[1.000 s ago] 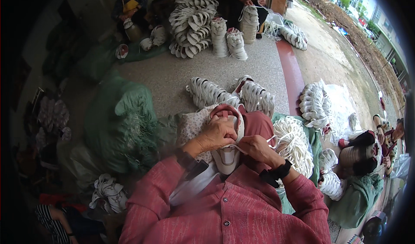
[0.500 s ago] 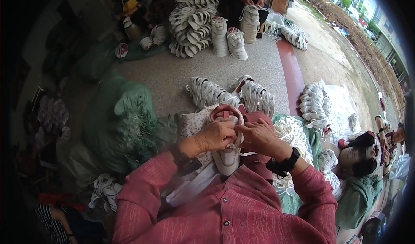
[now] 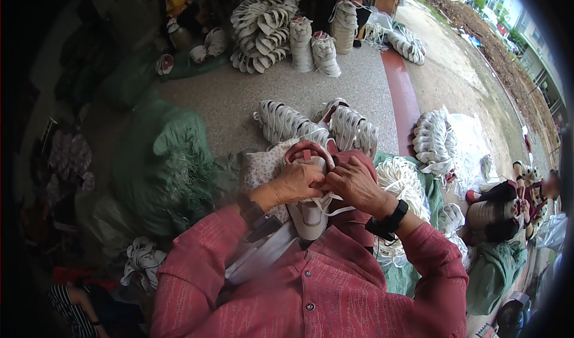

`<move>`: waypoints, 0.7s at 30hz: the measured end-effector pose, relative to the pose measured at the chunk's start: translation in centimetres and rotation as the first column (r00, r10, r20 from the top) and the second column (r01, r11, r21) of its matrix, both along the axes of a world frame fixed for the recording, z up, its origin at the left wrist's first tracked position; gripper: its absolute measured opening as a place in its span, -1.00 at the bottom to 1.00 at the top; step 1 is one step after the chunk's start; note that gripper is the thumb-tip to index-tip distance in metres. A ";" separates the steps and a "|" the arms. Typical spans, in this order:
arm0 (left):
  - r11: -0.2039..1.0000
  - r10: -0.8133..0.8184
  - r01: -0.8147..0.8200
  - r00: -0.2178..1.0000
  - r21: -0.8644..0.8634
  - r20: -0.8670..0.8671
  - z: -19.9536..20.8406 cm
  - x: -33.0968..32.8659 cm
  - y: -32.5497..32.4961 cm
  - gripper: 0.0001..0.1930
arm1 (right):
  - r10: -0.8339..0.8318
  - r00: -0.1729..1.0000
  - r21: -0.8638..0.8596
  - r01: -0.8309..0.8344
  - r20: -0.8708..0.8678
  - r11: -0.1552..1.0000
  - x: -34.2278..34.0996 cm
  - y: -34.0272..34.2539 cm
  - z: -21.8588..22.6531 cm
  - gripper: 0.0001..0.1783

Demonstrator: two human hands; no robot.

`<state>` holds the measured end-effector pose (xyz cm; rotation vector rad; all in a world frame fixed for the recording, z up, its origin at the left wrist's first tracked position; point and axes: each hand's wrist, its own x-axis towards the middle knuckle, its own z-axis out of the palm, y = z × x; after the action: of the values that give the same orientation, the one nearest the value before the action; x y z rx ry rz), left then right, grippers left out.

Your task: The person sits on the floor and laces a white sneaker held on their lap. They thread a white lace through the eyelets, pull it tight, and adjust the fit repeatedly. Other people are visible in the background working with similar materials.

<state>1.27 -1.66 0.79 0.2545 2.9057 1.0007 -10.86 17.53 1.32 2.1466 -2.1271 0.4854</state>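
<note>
As my left hand point(image 3: 297, 183) and right hand point(image 3: 354, 184) pinch closed atop the pale shoe point(image 3: 310, 223), exact grip hidden, I should keep its white lace point(image 3: 342, 210) untwisted.

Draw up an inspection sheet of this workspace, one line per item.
Surface: the person's lap serves as the work spot; speckled grey floor beyond.
Job's things: pale shoe, toe toward the person, with a loose white lace at its front.
Clutter: heaped white cords on the right, nested shoe uppers ahead, large green sack on the left.
Hands: left hand and right hand meet over the shoe; fingertip grip unclear.
Cables: nothing seen.
Surroundings: seated co-worker far right; bare soil outdoors, upper right.
</note>
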 end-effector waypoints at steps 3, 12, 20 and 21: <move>1.000 0.015 -0.016 0.992 -0.004 -0.125 0.4 0.1 0.5 -0.70 | 0.060 0.995 -0.015 -0.059 0.073 0.998 -0.3 -0.1 0.4 -0.80; 0.953 0.096 -0.222 0.868 -0.208 -0.487 2.3 1.4 -7.0 -0.86 | 0.054 0.989 0.074 -0.065 0.137 0.995 -0.8 -0.1 0.0 -0.79; 0.355 0.714 -0.907 0.420 -0.227 -0.561 20.2 16.3 -34.7 -0.84 | 0.146 0.980 0.004 -0.148 0.132 0.989 -0.9 -0.9 -0.7 -0.77; 0.461 0.641 -0.858 0.498 -0.225 -0.584 18.7 16.8 -34.4 -0.85 | 0.163 0.980 -0.018 -0.162 0.112 0.987 -0.9 -1.0 -0.7 -0.79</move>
<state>18.12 -36.08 19.46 -1.1689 3.5714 0.0995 -11.76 16.55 0.65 2.3534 -2.0076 0.6444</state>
